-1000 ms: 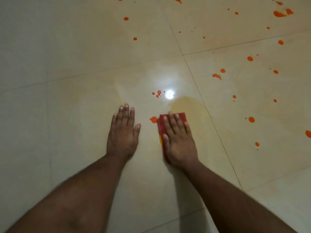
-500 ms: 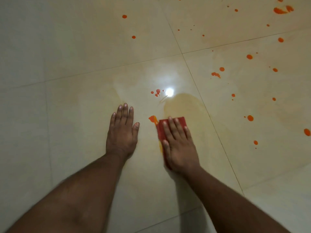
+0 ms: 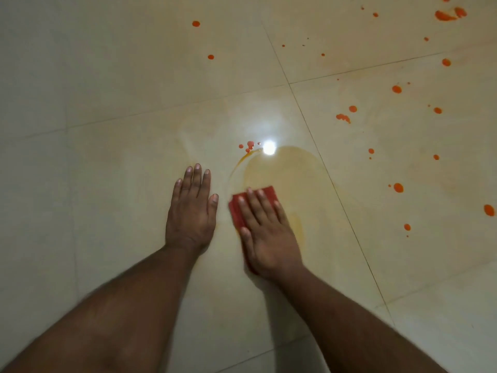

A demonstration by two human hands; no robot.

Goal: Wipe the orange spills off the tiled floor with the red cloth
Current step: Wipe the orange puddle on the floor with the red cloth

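My right hand (image 3: 269, 232) pressed the red cloth (image 3: 239, 211) flat, fingers spread, for scrubbing pressure; left hand (image 3: 191, 211), empty and splayed, braced on the floor (image 3: 107, 184).

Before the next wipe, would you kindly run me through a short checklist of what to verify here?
1. Right hand flat on the red cloth: ok.
2. Left hand braced on bare tile, clear of the cloth: ok.
3. Drops just ahead of the cloth removed: not ok, they remain.
4. Smear beside the cloth wiped dry: not ok, a yellowish film shows.
5. Spots to the right cleared: not ok.
6. Cloth underside still clean enough: cannot tell.
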